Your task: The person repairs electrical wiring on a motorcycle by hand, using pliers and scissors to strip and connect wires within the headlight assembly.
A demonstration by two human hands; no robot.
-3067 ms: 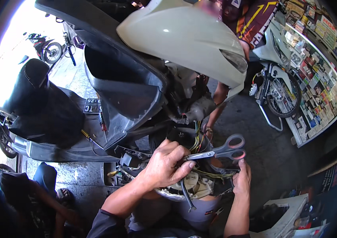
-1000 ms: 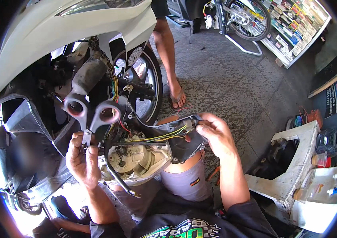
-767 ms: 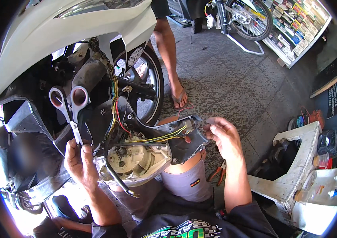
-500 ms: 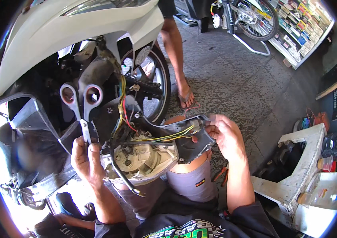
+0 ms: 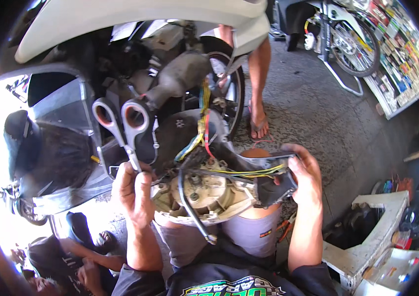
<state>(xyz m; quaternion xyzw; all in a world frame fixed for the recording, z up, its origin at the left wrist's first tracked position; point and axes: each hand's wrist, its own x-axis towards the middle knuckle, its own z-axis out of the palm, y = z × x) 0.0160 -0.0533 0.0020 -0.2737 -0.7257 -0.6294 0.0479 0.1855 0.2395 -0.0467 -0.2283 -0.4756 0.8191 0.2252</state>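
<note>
Across my lap rests a motorcycle headlight unit, its cream back (image 5: 241, 191) facing up and a dark plastic cover (image 5: 224, 148) along its far side. My left hand (image 5: 135, 197) is closed by the unit's left end, pinching grey-handled scissors (image 5: 129, 147) by the blades, handles pointing away. Whether those fingers also grip the unit is hidden. My right hand (image 5: 308, 175) is closed round the cover's right end. Yellow and green wires (image 5: 254, 172) run to that end. A black sleeved cable (image 5: 192, 214) hangs over the cream back toward me.
Ahead stands a motorcycle with white bodywork (image 5: 145, 12) and exposed wiring (image 5: 203, 113). A bystander's foot (image 5: 258, 121) is beside its wheel. At right are a worn white stand (image 5: 382, 200) and orange-handled pliers (image 5: 286, 227) on the floor. Another person (image 5: 54, 261) sits at lower left.
My view has shifted, so the motorcycle sits higher and further right. The headlight unit is turned flatter across my lap. Both hands keep their holds.
</note>
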